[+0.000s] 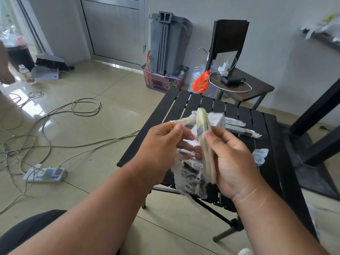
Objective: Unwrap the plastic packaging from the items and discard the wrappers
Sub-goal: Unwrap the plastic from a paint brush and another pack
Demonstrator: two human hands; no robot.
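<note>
Both hands are raised over the near edge of a black slatted table (185,102). My left hand (161,150) pinches loose clear plastic wrap (185,179), which trails up to the left and hangs down below the hands. My right hand (233,161) grips a long pale item (204,126) with a dark band, still partly covered in film. On the table behind lie a small white box (219,120), a long wrapped item (242,130) and a small wrapped round thing (259,157).
Cables (55,126) and a power strip (46,174) lie on the tiled floor at left. A grey bin (167,43) stands in a purple basket (161,81) by the wall. A dark chair (239,83) with a charger and an orange bag (201,83) stands behind the table.
</note>
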